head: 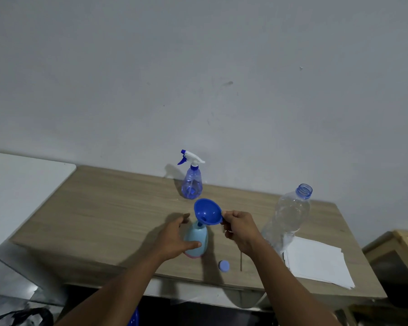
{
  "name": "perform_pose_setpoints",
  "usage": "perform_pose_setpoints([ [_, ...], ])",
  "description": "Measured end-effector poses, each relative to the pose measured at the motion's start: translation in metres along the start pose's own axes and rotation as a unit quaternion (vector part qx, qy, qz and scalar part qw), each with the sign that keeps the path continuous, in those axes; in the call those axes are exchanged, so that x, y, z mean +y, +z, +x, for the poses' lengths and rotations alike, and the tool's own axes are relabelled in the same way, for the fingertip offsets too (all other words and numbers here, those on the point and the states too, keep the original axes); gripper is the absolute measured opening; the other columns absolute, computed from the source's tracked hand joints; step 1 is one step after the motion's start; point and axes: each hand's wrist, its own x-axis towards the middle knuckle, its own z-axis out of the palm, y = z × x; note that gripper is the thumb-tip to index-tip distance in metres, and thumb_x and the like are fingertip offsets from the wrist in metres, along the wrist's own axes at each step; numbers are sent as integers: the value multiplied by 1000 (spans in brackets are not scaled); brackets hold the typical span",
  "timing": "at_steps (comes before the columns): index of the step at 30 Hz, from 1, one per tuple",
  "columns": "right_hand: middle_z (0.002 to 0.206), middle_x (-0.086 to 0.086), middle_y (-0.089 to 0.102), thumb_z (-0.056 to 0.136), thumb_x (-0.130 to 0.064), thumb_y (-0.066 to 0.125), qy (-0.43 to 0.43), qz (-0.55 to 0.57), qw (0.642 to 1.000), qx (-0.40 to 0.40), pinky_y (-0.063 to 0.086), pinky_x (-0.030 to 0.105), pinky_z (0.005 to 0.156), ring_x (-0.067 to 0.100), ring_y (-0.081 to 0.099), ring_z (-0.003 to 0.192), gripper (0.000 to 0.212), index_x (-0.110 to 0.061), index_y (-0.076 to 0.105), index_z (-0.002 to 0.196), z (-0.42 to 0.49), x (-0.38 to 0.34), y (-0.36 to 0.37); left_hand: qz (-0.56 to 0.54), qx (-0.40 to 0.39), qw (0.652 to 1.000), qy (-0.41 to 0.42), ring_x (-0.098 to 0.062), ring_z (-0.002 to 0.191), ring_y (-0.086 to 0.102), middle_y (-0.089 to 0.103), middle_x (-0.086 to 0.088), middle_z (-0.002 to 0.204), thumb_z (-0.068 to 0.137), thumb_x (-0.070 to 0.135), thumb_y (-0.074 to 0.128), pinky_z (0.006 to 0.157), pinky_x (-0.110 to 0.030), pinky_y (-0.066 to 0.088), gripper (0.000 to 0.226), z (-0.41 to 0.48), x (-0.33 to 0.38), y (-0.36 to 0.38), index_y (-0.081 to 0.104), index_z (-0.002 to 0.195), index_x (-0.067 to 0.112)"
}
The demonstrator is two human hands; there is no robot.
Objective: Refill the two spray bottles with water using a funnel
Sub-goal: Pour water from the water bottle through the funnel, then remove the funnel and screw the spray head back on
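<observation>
A light-blue bottle (198,238) with a pink base stands near the table's front edge, its top off. My left hand (174,238) wraps its left side, thumb across the front. A blue funnel (207,211) sits tilted with its spout in the bottle's neck; my right hand (239,228) pinches the tab on its rim. A clear blue spray bottle (191,184) with a white and blue trigger head stands upright at the back near the wall. A large clear water bottle (287,215), uncapped, stands to the right. Its blue cap (223,265) lies on the table in front.
The wooden table (104,208) stands against a grey wall. A stack of white paper (316,262) lies at its front right corner. A white surface (21,184) adjoins the left side, and a wooden box (398,255) sits off to the right.
</observation>
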Motion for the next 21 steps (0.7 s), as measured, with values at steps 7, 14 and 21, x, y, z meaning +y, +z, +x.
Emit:
perform_pose_setpoints([
  [7,61,5,55,100,-14,56,-24,77,995,67,38,26,51,12,43,51,24,-2,64,80,7,3,-19,-16,-16,1000,0,-4,111,62,67,11,122,52,37,89,98,-34,51,87,6,-16,14,57,132,24],
  [14,73,4,67,95,-11,59,-177,-236,950,103,49,26,58,15,60,60,11,-11,65,85,26,42,-20,-21,34,999,7,-2,110,61,64,13,123,59,32,93,90,-29,54,77,-3,-31,16,58,128,31],
  [21,91,2,65,96,-10,50,-200,-539,817,30,47,30,68,15,62,81,19,-16,68,92,44,76,-7,-27,78,997,8,4,110,54,54,23,120,66,22,92,79,-11,50,72,-22,-39,9,53,126,29],
])
